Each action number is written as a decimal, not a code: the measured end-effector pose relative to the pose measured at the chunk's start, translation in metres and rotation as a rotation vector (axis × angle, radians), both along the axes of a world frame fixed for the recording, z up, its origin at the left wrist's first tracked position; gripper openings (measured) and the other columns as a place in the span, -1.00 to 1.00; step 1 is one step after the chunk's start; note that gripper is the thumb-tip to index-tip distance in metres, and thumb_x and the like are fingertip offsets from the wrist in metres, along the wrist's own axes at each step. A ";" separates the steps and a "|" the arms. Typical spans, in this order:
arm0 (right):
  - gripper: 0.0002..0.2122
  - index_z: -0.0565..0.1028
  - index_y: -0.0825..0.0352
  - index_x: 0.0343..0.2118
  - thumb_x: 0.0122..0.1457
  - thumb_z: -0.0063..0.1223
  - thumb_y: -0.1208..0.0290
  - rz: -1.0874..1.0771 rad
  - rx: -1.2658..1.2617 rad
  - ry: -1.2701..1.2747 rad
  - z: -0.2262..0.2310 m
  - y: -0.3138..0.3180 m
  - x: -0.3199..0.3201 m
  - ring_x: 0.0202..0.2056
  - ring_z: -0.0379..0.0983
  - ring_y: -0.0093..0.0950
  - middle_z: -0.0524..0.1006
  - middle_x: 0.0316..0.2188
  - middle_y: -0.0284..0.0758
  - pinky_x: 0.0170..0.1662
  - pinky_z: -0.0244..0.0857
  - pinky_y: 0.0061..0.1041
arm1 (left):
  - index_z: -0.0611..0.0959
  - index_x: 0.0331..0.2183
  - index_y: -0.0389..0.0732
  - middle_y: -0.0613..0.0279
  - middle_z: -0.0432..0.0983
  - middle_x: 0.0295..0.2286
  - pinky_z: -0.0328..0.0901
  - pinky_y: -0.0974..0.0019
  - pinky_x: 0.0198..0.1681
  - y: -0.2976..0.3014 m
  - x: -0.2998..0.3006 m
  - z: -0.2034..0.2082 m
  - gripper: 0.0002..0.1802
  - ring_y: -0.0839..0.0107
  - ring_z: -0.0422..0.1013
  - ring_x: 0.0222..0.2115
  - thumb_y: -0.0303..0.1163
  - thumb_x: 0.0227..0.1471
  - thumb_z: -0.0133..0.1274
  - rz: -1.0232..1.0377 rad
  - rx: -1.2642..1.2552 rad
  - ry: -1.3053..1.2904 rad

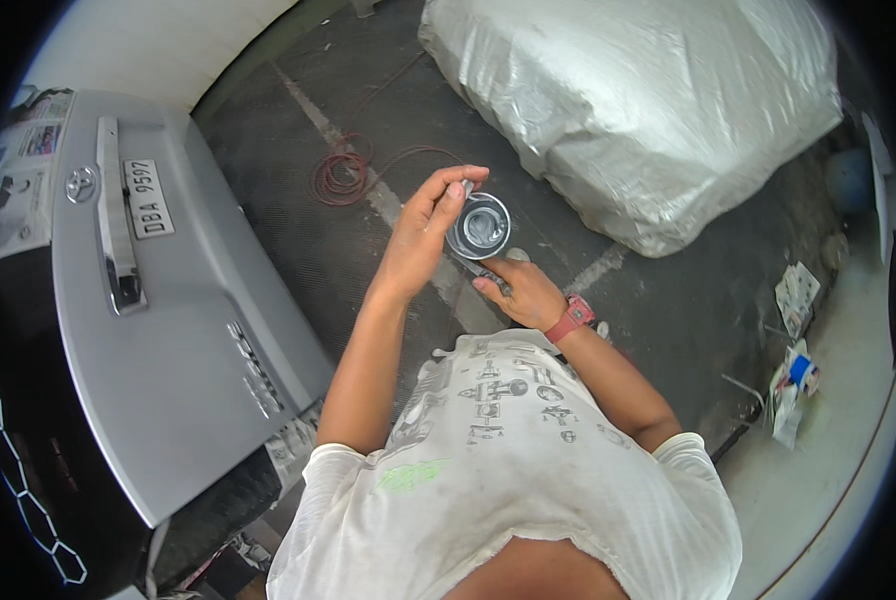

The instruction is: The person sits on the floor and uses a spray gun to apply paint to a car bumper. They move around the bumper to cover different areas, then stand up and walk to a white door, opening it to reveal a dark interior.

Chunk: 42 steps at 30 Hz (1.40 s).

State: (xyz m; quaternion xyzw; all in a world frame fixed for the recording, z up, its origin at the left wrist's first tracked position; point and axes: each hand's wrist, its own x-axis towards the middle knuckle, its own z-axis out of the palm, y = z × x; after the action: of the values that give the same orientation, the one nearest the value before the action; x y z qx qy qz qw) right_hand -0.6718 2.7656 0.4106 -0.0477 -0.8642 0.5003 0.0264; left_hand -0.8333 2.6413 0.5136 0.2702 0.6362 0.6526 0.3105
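Observation:
A round metal cup [481,226] with grey liquid inside stands in front of me, its open top facing up. It seems to sit on a spray gun [495,280], whose body is mostly hidden under the cup and my fingers. My right hand [533,298], with a red watch on the wrist, is closed around the gun's silvery, dark-marked part just below the cup. At the cup's left side is my left hand [418,240]. Its thumb and fingers close on a small silvery piece [468,187] beside the rim, too small to make out.
A silver vehicle tailgate [188,350] stands at the left, partly masked with newspaper [20,212]. Ahead right is a large bulk under a silver cover [638,90]. A red hose [340,178] lies coiled on the dark floor. Crumpled paper [790,400] lies along the right wall.

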 end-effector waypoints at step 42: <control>-0.45 0.46 0.34 0.19 0.50 -0.33 -0.05 0.101 -0.297 -0.471 -0.052 0.246 -1.075 -0.41 0.55 -0.58 0.63 -0.33 -0.29 -0.61 0.26 -0.62 | 0.47 0.27 -0.12 -0.07 0.18 0.34 -0.04 -0.10 0.43 0.032 -0.866 -0.241 -0.17 -0.08 0.04 0.38 0.31 0.23 -0.05 0.383 -0.997 -0.067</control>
State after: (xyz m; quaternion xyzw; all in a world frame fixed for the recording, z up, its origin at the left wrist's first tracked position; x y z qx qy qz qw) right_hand -1.7471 3.0116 0.3587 -0.1227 -0.7650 0.5972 -0.2073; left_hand -1.6994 2.6728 0.2729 -0.0520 0.8966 0.3247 0.2967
